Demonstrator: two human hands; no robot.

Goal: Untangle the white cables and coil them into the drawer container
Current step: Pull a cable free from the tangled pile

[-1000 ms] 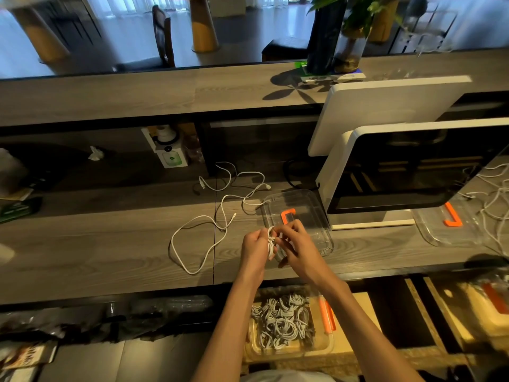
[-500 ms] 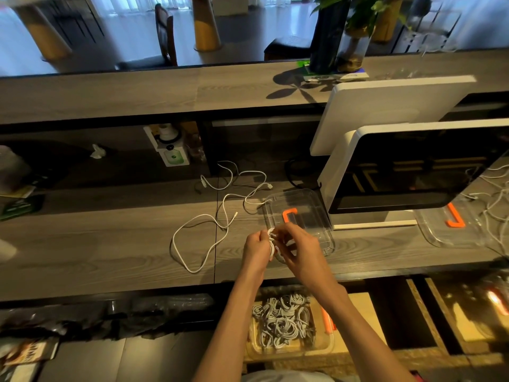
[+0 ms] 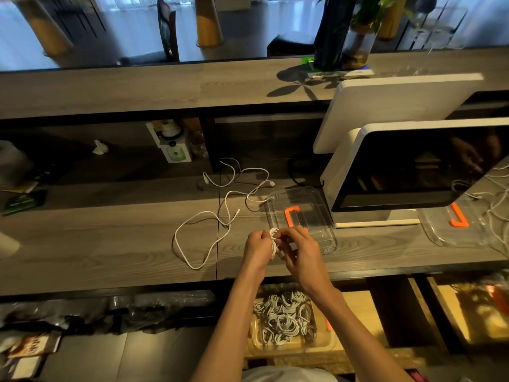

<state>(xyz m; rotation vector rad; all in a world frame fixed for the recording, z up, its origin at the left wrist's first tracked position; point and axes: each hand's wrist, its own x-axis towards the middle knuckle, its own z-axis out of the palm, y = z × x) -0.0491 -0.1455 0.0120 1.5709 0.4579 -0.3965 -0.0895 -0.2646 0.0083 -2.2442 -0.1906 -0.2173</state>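
White cable coil [image 3: 274, 238] sat bunched between the two hands at the lower centre of the frame, just above the near edge of the wooden surface [image 3: 110, 244]. The left hand [image 3: 257, 245] had its fingers curled round the loops, clamping them together, while the right hand [image 3: 298, 249] pinched the loose end beside the bundle; neither grip was open, and both held the same coil. Exactly how the tail was threaded could not be made out.

To finish this step well, the loops probably needed to stay even and flat under the left grip while the right hand wrapped or tucked the tail snugly, so the bundle would not spring apart when let go. Pulling too tight might kink the plug end.

Below the surface edge, at the lower centre, the drawer container [image 3: 292, 348] already held a heap of coiled white cables [image 3: 283, 318], directly beneath the hands, so the drop looked short and easy. Still loose on the surface, left of and above the hands, lay two more white cables [image 3: 209, 230] in sprawling, overlapping curves. A clear lid with an orange handle [image 3: 303, 216] rested just behind the hands, against the base of a white-framed monitor [image 3: 413, 166]. At the right edge, further tangled cables [image 3: 495, 205] crossed a second clear lid [image 3: 451, 230].
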